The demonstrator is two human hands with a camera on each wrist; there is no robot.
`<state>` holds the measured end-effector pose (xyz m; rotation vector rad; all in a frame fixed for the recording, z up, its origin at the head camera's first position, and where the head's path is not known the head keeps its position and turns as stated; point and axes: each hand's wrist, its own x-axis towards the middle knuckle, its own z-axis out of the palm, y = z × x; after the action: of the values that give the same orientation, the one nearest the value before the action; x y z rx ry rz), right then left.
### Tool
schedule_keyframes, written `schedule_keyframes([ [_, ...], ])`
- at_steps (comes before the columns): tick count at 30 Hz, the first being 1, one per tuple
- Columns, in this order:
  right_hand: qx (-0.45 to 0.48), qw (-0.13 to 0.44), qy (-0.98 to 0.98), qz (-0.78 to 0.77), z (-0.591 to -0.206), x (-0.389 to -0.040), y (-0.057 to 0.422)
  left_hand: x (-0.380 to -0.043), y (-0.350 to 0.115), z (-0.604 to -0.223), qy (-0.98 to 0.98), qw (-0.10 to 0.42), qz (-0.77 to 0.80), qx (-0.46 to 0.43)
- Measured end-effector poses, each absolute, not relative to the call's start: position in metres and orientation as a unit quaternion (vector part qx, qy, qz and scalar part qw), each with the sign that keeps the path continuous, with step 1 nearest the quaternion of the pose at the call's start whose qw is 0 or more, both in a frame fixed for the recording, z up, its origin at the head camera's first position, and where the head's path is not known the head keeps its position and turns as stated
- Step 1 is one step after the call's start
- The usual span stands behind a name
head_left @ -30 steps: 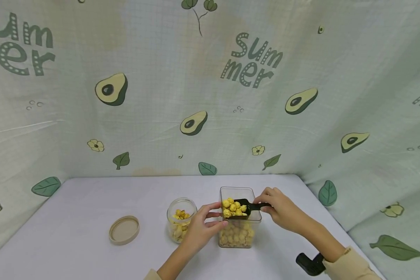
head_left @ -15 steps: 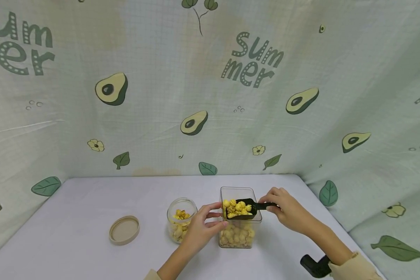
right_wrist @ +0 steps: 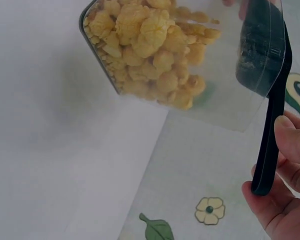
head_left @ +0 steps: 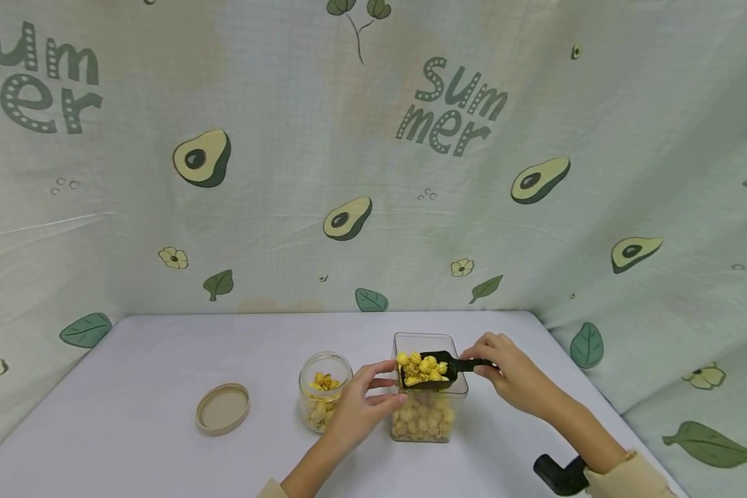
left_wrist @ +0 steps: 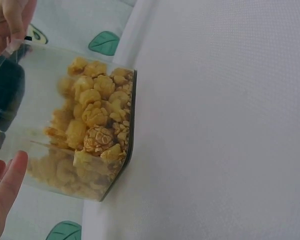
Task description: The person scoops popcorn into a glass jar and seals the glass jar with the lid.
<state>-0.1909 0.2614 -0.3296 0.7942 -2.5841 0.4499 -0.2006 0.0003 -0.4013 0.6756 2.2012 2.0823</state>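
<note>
A clear square container [head_left: 458, 384] stands on the table, partly filled with yellow popcorn [head_left: 421, 418]. My right hand [head_left: 512, 373] grips the handle of a black scoop [head_left: 453, 366], whose bowl, heaped with popcorn, is level inside the container's upper part. In the right wrist view, thumb and fingers of my right hand [right_wrist: 292, 170] pinch the handle, and the scoop [right_wrist: 260, 55] shows through the clear wall. My left hand [head_left: 356, 408] touches the container's left side near the rim, thumb at the front, fingers fairly straight. The left wrist view shows only part of that hand [left_wrist: 4, 195].
Left of the container, partly behind my left hand, stands a round clear jar [head_left: 308, 377] with popcorn inside. A beige round lid [head_left: 223, 409] lies farther left on the white table [head_left: 143, 387]. A patterned cloth [head_left: 261, 228] hangs behind.
Over the last second the scoop and my right hand have shifted slightly right, and more popcorn shows in the scoop. My left hand stays at the container.
</note>
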Motion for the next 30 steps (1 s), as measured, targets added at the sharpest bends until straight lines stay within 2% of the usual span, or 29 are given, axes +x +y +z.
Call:
schedule_keyframes([
  [12, 0.262, 0.204, -0.924, 0.189, -0.328, -0.185, 0.273, -0.199, 0.001, -0.401, 0.722, 0.021, 0.659, 0.21],
  [30, 0.277, 0.224, -0.91, 0.211, -0.325, -0.183, 0.28, -0.198, 0.001, -0.4, 0.722, 0.025, 0.661, 0.203],
])
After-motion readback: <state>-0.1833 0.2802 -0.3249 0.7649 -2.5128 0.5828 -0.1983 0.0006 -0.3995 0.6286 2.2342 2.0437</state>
